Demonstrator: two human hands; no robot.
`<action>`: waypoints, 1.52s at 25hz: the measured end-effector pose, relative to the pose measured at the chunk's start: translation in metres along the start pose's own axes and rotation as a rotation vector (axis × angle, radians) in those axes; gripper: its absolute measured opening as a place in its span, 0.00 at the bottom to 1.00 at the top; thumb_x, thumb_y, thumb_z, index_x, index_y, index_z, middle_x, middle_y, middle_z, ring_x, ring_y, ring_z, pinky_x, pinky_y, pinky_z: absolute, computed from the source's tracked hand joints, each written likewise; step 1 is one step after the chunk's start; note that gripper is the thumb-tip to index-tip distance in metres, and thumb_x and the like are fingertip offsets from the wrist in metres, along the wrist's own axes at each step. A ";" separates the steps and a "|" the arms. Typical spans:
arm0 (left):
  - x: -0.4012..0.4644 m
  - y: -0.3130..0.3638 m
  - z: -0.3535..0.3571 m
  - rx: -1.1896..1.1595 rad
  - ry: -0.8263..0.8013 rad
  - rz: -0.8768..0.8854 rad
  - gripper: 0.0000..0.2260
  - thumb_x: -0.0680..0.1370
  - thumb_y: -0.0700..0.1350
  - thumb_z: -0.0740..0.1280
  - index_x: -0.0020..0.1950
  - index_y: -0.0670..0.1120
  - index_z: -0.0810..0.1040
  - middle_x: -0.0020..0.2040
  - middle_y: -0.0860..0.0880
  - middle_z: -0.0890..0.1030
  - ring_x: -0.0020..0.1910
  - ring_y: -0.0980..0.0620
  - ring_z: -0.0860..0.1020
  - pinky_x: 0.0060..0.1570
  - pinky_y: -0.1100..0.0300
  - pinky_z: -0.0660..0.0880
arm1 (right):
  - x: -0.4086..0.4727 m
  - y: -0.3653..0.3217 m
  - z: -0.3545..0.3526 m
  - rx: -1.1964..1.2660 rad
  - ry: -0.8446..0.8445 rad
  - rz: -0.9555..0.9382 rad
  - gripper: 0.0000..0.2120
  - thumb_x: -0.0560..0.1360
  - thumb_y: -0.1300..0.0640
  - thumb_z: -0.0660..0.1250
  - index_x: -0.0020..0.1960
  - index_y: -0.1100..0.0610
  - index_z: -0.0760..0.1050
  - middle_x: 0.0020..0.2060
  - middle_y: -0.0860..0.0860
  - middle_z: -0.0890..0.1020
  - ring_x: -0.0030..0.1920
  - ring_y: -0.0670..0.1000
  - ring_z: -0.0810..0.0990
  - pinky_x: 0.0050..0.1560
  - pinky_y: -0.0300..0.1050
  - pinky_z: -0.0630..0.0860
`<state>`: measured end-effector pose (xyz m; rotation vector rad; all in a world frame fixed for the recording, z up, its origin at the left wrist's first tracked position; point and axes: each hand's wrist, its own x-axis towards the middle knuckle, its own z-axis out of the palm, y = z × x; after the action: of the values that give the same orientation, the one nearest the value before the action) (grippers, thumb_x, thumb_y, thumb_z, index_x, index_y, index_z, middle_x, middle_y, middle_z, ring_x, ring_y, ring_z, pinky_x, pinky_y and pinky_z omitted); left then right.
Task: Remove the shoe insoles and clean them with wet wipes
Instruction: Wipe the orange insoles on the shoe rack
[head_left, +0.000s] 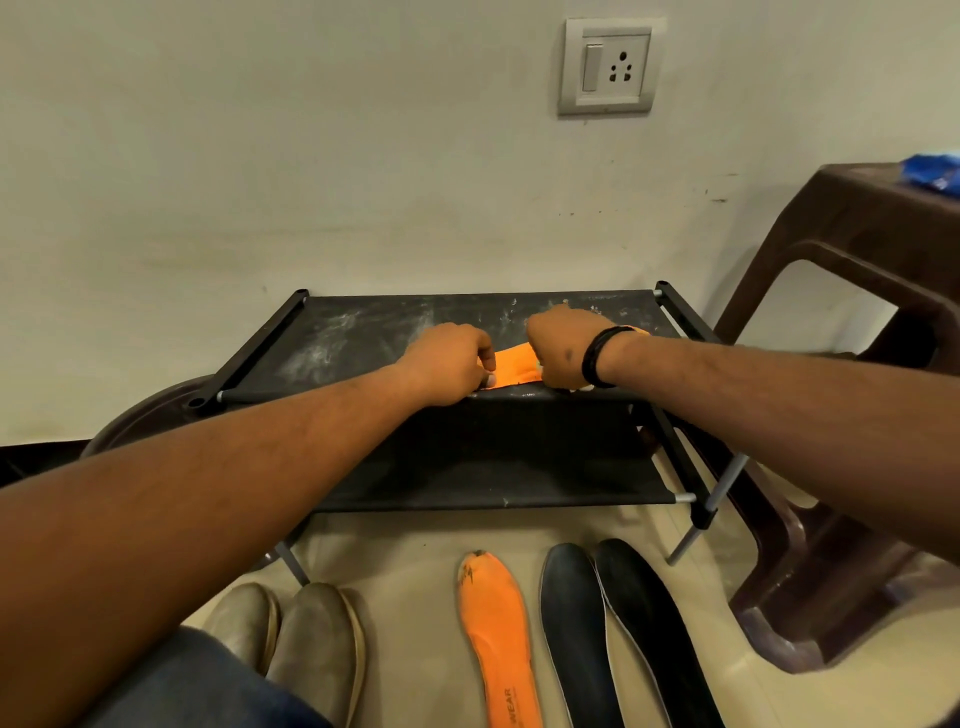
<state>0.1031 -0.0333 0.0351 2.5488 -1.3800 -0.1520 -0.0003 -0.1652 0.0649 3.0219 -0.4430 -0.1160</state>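
Note:
An orange insole (511, 366) lies across the front of the black shoe rack's top shelf (363, 332). My left hand (452, 364) pinches its left end. My right hand (561, 348), with a black band at the wrist, is curled over its right end, and a bit of white wipe (582, 387) shows under that hand. On the floor in front of the rack lie a second orange insole (496, 634) and two dark insoles (576, 634) (649, 623) side by side.
A pair of grey-olive shoes (291, 639) stands on the floor at lower left. A brown plastic stool (857, 364) stands to the right with a blue packet (935, 174) on top. A wall socket (608, 65) is above the rack.

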 end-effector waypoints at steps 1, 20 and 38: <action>0.000 -0.001 0.001 -0.073 0.024 -0.017 0.05 0.78 0.46 0.72 0.52 0.48 0.81 0.53 0.48 0.82 0.53 0.48 0.80 0.56 0.50 0.77 | 0.003 -0.007 0.004 0.078 0.030 -0.017 0.03 0.74 0.62 0.66 0.44 0.58 0.72 0.40 0.55 0.78 0.41 0.56 0.78 0.43 0.49 0.78; -0.015 -0.008 -0.001 -0.352 0.062 -0.044 0.08 0.77 0.50 0.73 0.48 0.46 0.87 0.44 0.57 0.85 0.40 0.59 0.81 0.42 0.64 0.77 | 0.015 0.025 0.022 0.161 0.090 -0.098 0.10 0.76 0.58 0.65 0.55 0.54 0.81 0.53 0.53 0.83 0.54 0.54 0.80 0.57 0.50 0.77; -0.011 0.008 0.014 -0.127 0.166 -0.049 0.17 0.74 0.58 0.69 0.35 0.45 0.78 0.31 0.50 0.77 0.32 0.51 0.76 0.32 0.58 0.70 | 0.038 0.036 0.024 0.347 0.049 -0.126 0.08 0.75 0.59 0.67 0.52 0.55 0.83 0.50 0.50 0.84 0.50 0.51 0.81 0.48 0.41 0.73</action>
<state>0.0879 -0.0305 0.0237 2.4309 -1.2078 -0.0341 0.0241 -0.2125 0.0418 3.3837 -0.2950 0.0310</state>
